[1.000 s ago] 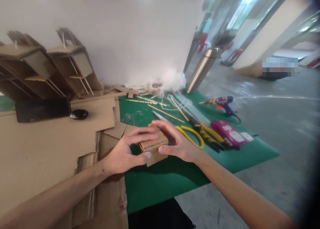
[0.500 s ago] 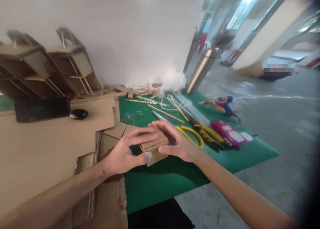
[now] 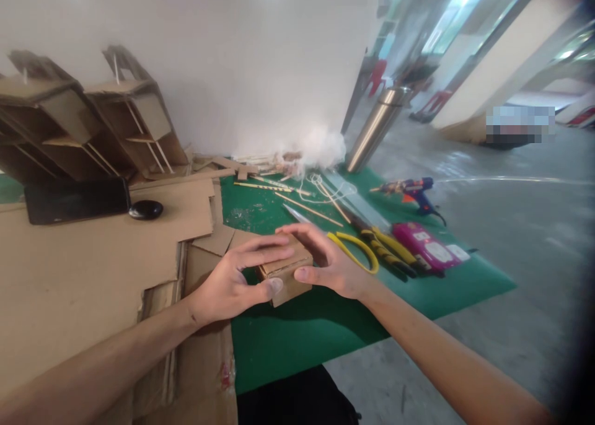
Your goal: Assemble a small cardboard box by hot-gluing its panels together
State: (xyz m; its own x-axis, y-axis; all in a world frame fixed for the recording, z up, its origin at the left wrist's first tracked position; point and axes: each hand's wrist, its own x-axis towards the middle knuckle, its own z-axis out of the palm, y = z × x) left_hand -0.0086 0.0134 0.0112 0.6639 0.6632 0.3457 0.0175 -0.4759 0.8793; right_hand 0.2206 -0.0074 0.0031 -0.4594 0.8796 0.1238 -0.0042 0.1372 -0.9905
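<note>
Small cardb. box (image 3: 292, 287), approx. cuboid, matte brown, at centre of view over smooth green tabletop (image 3: 288, 350); resting on it or slightly raised, cannot tell. Top panel flat, w/ rough cut edge and dark seam along front; front face plain, corners fairly sq. Grasped b/w both hands: L hand (image 3: 227, 289) w/ fingers spread across top, thumb against front face near L corner; R hand (image 3: 337, 273) w/ fingers arched over far R edge, thumb at R end of front face. To L, layered cardb. sheets (image 3: 93, 251), edges ragged, corrugation partly exposed; behind these, open cardb. compartments (image 3: 151, 115) w/ thin pale rods. To R, scissors (image 3: 370, 251) w/ looped yellow handles, just beside R hand; then glossy magenta case (image 3: 416, 239). Farther back, white fluff (image 3: 325, 149), soft and shapeless, near cylindrical brushed-metal flask (image 3: 379, 127).
</note>
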